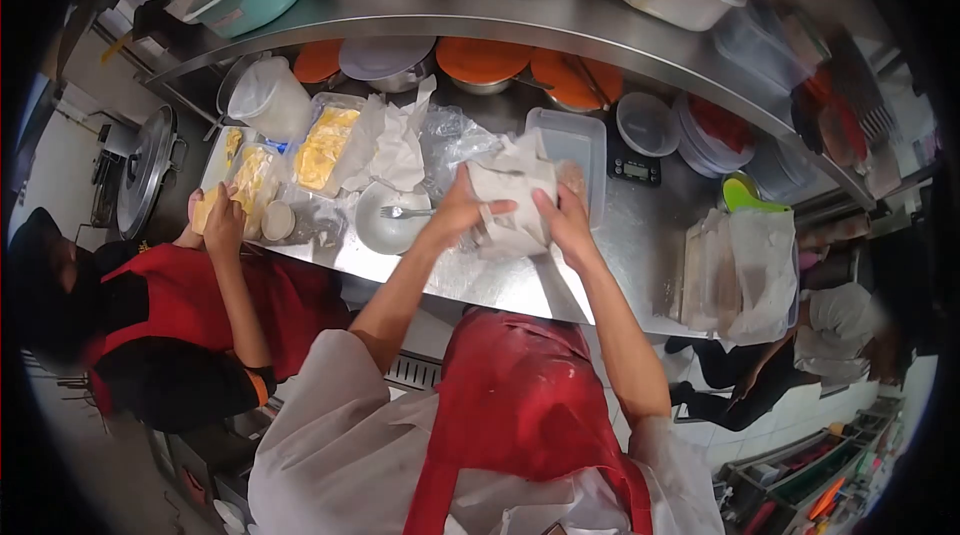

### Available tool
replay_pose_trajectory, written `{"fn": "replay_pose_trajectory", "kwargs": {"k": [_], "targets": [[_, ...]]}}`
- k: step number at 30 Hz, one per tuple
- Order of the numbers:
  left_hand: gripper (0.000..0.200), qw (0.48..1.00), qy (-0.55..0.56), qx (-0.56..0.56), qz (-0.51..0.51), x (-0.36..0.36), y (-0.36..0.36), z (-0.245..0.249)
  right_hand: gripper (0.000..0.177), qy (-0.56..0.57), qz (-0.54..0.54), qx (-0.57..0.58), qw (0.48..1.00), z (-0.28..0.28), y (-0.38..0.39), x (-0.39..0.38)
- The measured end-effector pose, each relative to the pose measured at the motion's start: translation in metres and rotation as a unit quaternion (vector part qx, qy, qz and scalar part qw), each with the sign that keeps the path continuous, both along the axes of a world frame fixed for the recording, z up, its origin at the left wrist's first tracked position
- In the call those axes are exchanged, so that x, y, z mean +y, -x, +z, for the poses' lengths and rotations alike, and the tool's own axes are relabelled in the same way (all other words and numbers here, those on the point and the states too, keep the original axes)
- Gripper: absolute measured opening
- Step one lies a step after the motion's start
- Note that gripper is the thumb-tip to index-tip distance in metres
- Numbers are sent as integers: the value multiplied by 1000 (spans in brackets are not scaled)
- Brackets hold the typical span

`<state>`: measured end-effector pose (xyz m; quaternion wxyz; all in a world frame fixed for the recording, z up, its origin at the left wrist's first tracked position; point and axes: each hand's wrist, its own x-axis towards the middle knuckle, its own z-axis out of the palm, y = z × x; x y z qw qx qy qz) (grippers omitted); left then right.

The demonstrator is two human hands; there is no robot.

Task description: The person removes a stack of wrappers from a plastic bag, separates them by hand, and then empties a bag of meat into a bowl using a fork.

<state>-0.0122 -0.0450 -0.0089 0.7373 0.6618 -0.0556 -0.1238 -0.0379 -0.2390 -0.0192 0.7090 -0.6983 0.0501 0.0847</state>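
A crumpled bundle of white paper is held up over the steel counter, slightly blurred. My left hand grips its left side, thumb across the front and a light band on one finger. On the right side my right hand pinches the paper's edge. Whether anything is wrapped inside cannot be seen. Behind my right hand is a clear plastic tub with something pinkish in it. Clear plastic film lies behind my left hand. Closer to its wrist stands a white bowl with a fork across it.
At left a co-worker's hands hold something yellowish beside a tray of yellow food. A small scale and a paper-lined box stand right. The steel shelf overhangs the counter, carrying several tubs. Another person is at far right.
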Motion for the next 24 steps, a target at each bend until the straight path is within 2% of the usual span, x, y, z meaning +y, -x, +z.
{"fn": "replay_pose_trajectory", "kwargs": {"k": [1, 4, 7, 9, 11, 12, 14, 15, 16, 17, 18, 20, 23, 24], "targets": [[68, 999, -12, -27, 23, 6, -5, 3, 44, 9, 18, 4, 1000, -3, -16, 4], [72, 993, -26, 106, 50, 28, -49, 0, 45, 17, 57, 28, 998, -29, -69, 19], [89, 997, 17, 78, -2, 47, -86, -22, 46, -5, 72, 72, 995, -54, -112, 38], [90, 994, -38, 96, 47, 51, -101, -47, 46, -14, 76, 102, 992, -72, -125, 45], [90, 986, -137, 84, 53, 60, -116, -72, 35, 80, 48, 73, 993, -102, -130, 53], [88, 984, -152, 73, 59, 64, -117, -76, 30, 126, 33, 60, 990, -112, -128, 56], [83, 980, -177, 51, 74, 66, -120, -90, 29, 241, 40, 11, 970, -89, -116, 54], [80, 962, -260, 63, 57, 61, -116, -72, 29, 296, 46, -12, 954, -72, -106, 53], [76, 936, -342, 74, 39, 51, -111, -29, 29, 312, 53, -14, 948, -58, -99, 52], [73, 904, -419, 81, 22, 45, -107, -8, 29, 329, 62, -20, 942, -44, -94, 51], [67, 885, -461, -10, 61, 44, -103, -14, 29, 346, 71, -27, 935, -33, -89, 49], [56, 816, -527, -198, 132, 48, -100, -20, 28, 288, 16, -92, 953, -15, -73, 46], [56, 761, -496, -416, -40, 54, -105, 0, 31, 255, -6, -153, 955, -7, -63, 33], [54, 773, -483, -409, -53, 52, -106, 1, 33, 253, -3, -171, 952, -5, -63, 31]]}}
